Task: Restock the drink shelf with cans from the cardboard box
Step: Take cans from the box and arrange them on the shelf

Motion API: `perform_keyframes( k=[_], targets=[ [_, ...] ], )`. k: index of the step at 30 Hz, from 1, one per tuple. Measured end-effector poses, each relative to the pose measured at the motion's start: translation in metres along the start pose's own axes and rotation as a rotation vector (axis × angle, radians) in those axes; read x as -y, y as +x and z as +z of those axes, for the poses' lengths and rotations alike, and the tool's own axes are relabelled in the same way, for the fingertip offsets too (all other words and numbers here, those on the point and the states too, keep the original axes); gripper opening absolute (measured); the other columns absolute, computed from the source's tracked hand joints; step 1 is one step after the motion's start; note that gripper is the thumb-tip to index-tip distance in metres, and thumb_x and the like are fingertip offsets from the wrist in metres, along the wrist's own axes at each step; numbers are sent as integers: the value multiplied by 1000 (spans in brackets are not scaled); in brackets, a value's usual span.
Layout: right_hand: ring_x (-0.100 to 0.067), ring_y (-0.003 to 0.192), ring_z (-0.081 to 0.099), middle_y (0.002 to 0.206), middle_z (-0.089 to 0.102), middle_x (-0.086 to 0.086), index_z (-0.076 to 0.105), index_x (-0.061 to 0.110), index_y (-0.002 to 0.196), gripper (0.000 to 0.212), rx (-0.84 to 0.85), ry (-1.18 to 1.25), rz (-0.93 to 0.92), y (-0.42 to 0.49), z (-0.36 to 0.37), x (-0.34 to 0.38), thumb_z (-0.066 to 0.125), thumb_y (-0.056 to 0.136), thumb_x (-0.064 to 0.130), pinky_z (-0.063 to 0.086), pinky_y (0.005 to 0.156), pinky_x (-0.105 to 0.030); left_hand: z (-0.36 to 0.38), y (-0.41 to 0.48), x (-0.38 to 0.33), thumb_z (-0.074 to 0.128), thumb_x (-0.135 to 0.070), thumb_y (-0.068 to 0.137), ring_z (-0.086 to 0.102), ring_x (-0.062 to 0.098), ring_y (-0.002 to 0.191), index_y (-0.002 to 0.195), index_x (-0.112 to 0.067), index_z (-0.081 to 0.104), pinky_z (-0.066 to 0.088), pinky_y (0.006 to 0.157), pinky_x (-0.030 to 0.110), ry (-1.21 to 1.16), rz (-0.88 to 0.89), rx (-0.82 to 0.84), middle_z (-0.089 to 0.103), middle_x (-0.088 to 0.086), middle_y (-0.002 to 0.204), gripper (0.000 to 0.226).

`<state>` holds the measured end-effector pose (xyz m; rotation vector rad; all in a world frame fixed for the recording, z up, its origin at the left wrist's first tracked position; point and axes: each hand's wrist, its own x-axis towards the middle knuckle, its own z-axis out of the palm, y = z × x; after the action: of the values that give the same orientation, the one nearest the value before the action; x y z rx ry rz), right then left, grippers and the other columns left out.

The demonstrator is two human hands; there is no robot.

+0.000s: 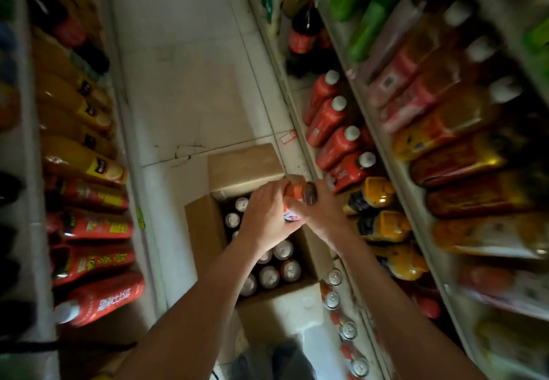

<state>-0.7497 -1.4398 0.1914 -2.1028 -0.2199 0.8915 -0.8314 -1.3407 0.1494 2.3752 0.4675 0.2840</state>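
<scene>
Lifting what look like two orange cans (297,191) just above the open cardboard box (205,231) on the aisle floor, the left hand (264,216) and right hand (322,216) both wrap around them. Best carried level, rightward to the low shelf (303,153). Roughly eight boxed can tops (269,277) show; four shelved cans (332,299) stand nearby.

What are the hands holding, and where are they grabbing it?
The left hand and right hand together grip an orange can round its side, above the cardboard box.
</scene>
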Motion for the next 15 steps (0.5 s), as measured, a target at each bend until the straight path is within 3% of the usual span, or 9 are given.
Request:
perform_keyframes(
  k=[2,5,7,9,11,13,15],
  targets=[
    [-14,91,60,97,61,2,53,15,106,42,33,48,-6,-26,-26,41,75,75,34,49,79,-25,-42,10,-39,76,-40,61,62,27,93,116,-5,54,51,83,39,-82,-48,63,63,9,102,69],
    [-14,101,62,106,65,3,58,23,109,48,106,137,-33,-61,-59,97,72,72,50,50,91,-32,-101,15,-90,74,-45,58,64,14,91,111,-26,51,53,81,37,-412,-241,131,64,-5,99,60],
    [-11,101,63,106,66,6,59,30,105,37,148,182,-45,-91,-79,131,69,75,51,50,94,-32,-135,16,-120,78,-35,60,68,13,89,105,-35,52,55,85,42,-614,-340,178,69,-6,95,53],
    [-12,100,63,107,64,3,57,27,109,26,168,253,-71,-123,-101,163,66,85,32,50,87,-24,-169,18,-150,79,-28,61,69,19,93,114,-27,54,54,88,46,-767,-355,263,71,3,101,59],
    [-10,91,64,105,63,1,54,19,119,31,164,298,-108,-155,-121,190,62,89,16,52,72,-15,-198,19,-177,79,-26,62,69,22,96,120,-13,52,55,87,40,-853,-303,349,70,11,105,66],
    [-6,86,63,105,63,2,50,17,122,36,138,309,-152,-183,-139,213,62,89,12,52,65,-13,-227,22,-207,79,-21,66,69,17,92,114,-14,55,55,80,30,-865,-243,414,70,6,99,54],
    [-8,92,65,110,65,2,50,20,123,41,68,281,-179,-214,-161,234,67,86,21,52,71,-18,-258,21,-244,74,-9,78,70,8,83,105,-22,57,54,71,21,-868,-179,481,72,-5,88,34]
  ],
)
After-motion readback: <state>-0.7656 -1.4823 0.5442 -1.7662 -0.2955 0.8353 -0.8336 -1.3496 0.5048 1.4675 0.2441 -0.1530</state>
